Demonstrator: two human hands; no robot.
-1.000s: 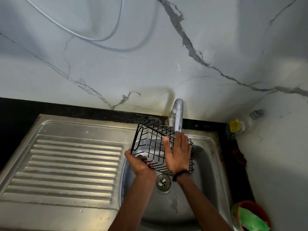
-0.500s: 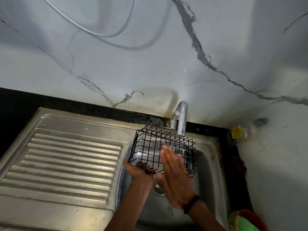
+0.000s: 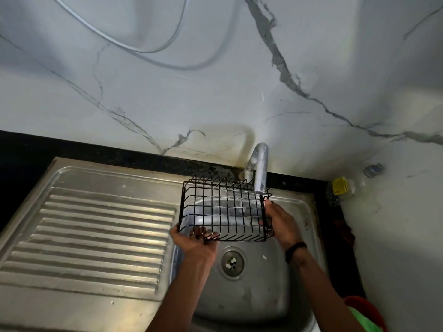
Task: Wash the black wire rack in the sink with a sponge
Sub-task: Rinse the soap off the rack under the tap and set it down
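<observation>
I hold the black wire rack [image 3: 223, 212] above the steel sink basin [image 3: 282, 295], just under the tap spout [image 3: 260, 171]. My left hand [image 3: 197, 243] grips the rack's near left corner, fingers curled over the bottom wires. My right hand [image 3: 279, 220] grips the rack's right end, thumb on the upper rim. The rack sits roughly level with its open side up. No sponge is in either hand, and none shows in the basin.
The ribbed steel drainboard [image 3: 100, 236] lies to the left. The drain [image 3: 232, 261] sits below the rack. A clear bottle with a yellow label [image 3: 341, 186] stands in the right corner. A red tub holding something green [image 3: 362, 312] is at bottom right.
My right hand left the rack's near face, where it lay flat, and took hold of the right end. The rack tipped from tilted to roughly level.
</observation>
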